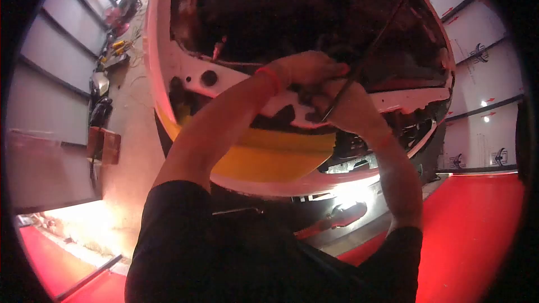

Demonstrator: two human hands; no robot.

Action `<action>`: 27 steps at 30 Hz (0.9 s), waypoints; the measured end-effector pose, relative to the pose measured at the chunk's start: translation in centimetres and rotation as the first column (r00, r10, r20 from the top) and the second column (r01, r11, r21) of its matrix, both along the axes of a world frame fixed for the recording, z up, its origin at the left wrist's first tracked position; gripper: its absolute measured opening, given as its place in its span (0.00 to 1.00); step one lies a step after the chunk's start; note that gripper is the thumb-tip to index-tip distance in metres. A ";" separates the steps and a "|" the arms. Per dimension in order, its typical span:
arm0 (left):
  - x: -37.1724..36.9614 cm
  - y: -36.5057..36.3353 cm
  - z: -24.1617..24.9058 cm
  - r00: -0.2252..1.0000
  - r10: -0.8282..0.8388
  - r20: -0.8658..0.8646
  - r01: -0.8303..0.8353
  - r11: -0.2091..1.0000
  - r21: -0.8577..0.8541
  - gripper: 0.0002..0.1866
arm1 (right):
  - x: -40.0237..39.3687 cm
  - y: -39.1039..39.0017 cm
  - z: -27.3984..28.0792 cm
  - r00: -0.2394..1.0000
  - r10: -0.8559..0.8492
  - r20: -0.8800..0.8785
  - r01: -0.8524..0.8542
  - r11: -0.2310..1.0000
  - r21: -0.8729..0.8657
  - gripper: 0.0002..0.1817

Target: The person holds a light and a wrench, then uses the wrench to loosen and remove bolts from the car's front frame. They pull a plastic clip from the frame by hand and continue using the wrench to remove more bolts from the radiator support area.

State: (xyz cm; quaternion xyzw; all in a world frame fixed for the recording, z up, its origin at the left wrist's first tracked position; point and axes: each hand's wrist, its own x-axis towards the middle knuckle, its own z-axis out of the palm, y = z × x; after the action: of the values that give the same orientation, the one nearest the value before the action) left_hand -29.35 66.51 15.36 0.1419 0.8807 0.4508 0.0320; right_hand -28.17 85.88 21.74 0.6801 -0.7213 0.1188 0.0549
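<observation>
The front of a car (264, 182) with its engine bay exposed fills the middle of the view. My left hand (309, 68), with a red band at the wrist, reaches over the front crossmember (224, 81), its fingers pointing right. Beside it, my right hand (348, 106) is curled at the latch area in the middle of the crossmember. Both hands nearly meet there, and what their fingers hold is hidden or too dark to make out. A thin dark rod (373, 45) slants up to the right, passing by my right hand. Below sits a yellow panel (269, 157).
A bright lamp (349, 213) shines low under the car's front. A thin metal tool (238, 211) lies left of it. Along the left are a brown box (104, 145) and assorted items by a panelled wall (53, 95). Red flooring (466, 230) spreads at the right.
</observation>
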 end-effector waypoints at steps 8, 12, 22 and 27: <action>3.1 0.0 4.3 0.987 -0.020 0.158 0.006 0.996 0.084 0.36 | 1.1 -0.4 0.6 0.884 -0.448 0.131 0.424 0.889 0.174 0.13; 1.0 -0.3 0.6 0.901 -0.220 -0.374 0.170 0.972 -0.162 0.35 | 2.3 0.0 0.5 0.900 -0.366 0.236 0.387 0.921 -0.047 0.14; 1.7 0.1 4.0 0.986 -0.085 0.144 0.081 0.996 0.030 0.35 | 0.8 0.3 0.8 0.959 -0.236 0.157 0.229 0.972 0.062 0.11; 3.0 -0.2 5.2 0.984 -0.058 0.168 0.034 0.989 0.144 0.38 | 0.7 -1.1 1.4 0.984 -0.180 0.004 0.180 0.984 0.011 0.12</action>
State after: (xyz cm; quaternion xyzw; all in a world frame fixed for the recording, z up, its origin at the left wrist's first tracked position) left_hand -26.38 66.31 20.58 0.1247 0.8372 0.5213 0.1083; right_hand -27.49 84.79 23.19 0.6122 -0.7805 0.1113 0.0602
